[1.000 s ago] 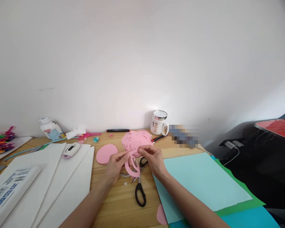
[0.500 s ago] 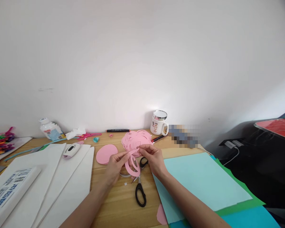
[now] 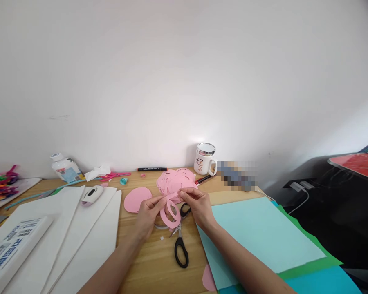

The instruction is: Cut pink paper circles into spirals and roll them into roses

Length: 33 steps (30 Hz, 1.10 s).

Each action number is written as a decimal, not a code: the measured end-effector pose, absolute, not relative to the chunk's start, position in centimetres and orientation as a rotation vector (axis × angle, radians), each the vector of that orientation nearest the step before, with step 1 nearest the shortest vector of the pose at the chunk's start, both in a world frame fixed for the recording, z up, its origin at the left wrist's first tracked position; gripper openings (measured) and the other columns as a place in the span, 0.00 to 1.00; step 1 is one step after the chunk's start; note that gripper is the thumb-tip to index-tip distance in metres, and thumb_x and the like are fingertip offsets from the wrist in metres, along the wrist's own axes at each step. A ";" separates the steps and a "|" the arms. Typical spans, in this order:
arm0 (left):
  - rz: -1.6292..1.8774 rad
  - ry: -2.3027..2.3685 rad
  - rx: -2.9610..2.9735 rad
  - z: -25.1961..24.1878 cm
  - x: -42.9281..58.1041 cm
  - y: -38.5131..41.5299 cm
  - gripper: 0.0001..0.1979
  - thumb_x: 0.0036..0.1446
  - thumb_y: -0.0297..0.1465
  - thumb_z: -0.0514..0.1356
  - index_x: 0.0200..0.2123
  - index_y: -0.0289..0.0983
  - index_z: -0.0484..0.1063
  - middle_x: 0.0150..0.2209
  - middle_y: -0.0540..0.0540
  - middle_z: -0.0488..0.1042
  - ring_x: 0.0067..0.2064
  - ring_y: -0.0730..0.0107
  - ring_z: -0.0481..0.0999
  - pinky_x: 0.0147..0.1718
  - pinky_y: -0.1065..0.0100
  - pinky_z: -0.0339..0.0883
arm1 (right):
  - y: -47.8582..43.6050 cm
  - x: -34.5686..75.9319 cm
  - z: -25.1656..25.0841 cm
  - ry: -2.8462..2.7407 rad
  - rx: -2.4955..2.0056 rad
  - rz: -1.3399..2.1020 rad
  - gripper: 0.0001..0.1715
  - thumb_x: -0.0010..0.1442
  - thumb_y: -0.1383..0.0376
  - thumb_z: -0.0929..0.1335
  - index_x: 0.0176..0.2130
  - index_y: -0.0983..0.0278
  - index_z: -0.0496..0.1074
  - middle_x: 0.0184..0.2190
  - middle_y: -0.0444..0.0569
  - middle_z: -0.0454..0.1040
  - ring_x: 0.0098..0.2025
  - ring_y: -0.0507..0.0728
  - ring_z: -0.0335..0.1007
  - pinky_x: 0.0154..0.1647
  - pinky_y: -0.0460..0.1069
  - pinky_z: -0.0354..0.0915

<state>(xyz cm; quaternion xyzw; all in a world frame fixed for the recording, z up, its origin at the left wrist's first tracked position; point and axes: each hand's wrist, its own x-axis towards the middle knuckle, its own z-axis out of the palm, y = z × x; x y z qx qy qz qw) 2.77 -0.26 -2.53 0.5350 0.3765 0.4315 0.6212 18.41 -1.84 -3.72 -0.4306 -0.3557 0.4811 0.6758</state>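
Observation:
A curled pink paper strip (image 3: 171, 223) hangs in a loop between my two hands, above the wooden table. My left hand (image 3: 147, 212) pinches one part of it between thumb and fingers. At the other side, my right hand (image 3: 198, 204) pinches the strip's upper end. Just under the strip lie black-handled scissors (image 3: 181, 252), partly covered by it. Behind my hands is a pile of cut pink paper pieces (image 3: 174, 179). A round pink paper disc (image 3: 137, 199) rests left of the pile.
White boards (image 3: 88, 241) cover the left side, bearing a white box (image 3: 18, 245) and a small white device (image 3: 92, 195). Light blue paper sheets (image 3: 263, 232) lie at right. Along the wall stand a white mug (image 3: 205, 159) and a bottle (image 3: 66, 167), with a marker (image 3: 152, 169) between them.
The looped strip has shifted very slightly to the left. Both hands keep their pinch and have hardly moved.

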 end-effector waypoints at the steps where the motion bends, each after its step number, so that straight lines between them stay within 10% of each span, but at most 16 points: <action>1: 0.999 0.867 1.230 -2.6 2.8 -0.2 0.16 0.49 0.41 0.63 0.25 0.31 0.76 0.19 0.49 0.70 0.22 0.74 0.66 0.23 0.72 0.62 | -1.8 18.4 -3.8 -0.799 -0.966 1.085 0.13 0.39 0.60 0.76 0.27 0.64 0.77 0.22 0.45 0.77 0.24 0.53 0.71 0.32 0.50 0.69; 33: 1.054 0.899 1.157 -1.9 2.9 -0.4 0.13 0.44 0.37 0.66 0.30 0.33 0.79 0.20 0.49 0.72 0.25 0.70 0.69 0.27 0.71 0.62 | -1.8 18.4 -3.9 -0.777 -0.938 1.147 0.14 0.41 0.61 0.76 0.30 0.65 0.78 0.24 0.47 0.78 0.26 0.53 0.72 0.35 0.49 0.69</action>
